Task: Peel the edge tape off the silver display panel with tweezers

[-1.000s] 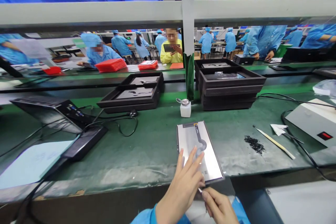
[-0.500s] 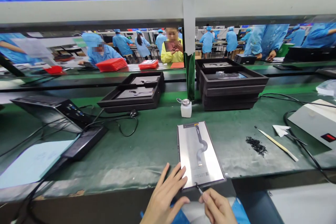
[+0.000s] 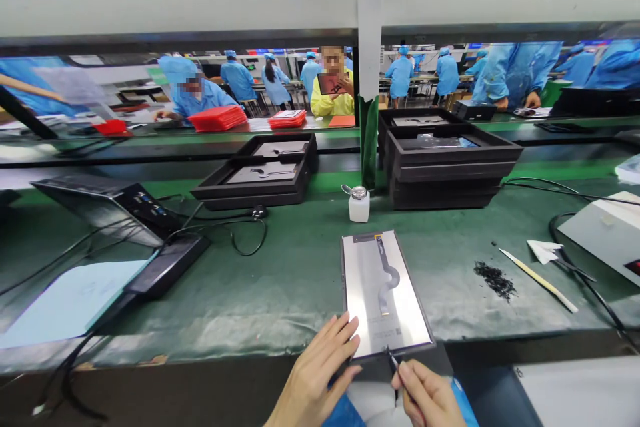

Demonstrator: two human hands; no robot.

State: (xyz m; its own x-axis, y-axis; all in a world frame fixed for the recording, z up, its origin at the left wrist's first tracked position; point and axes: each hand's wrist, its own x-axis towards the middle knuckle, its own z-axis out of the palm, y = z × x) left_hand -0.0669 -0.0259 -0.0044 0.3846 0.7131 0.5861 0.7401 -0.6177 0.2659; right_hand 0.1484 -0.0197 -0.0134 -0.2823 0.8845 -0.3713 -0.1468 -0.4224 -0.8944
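A display panel (image 3: pixel 364 293) lies back side up at the bench's front edge, its near end reaching slightly past that edge. Down its silvery back runs a curved grey flex cable (image 3: pixel 387 278). My left hand (image 3: pixel 320 367) is open, fingers stretched out, with the fingertips resting on the panel's lower left edge. Pinched in my right hand (image 3: pixel 425 390) are slim tweezers (image 3: pixel 393 360), whose tip touches the near edge of the panel. A small dark strip hangs below the tweezers; I cannot tell what it is.
Beyond the panel stands a white dispenser bottle (image 3: pixel 359 207). Black trays (image 3: pixel 450 177) are stacked at the back right, others (image 3: pixel 250 197) at the back left. Black scraps (image 3: pixel 495 280) and a yellow-handled blade (image 3: pixel 540 280) lie to the right. Cables and a device (image 3: pixel 120 213) occupy the left.
The tweezers' tip has moved a little to the right along the panel's near edge. My left hand keeps its place on the panel. The whole view has shifted slightly.
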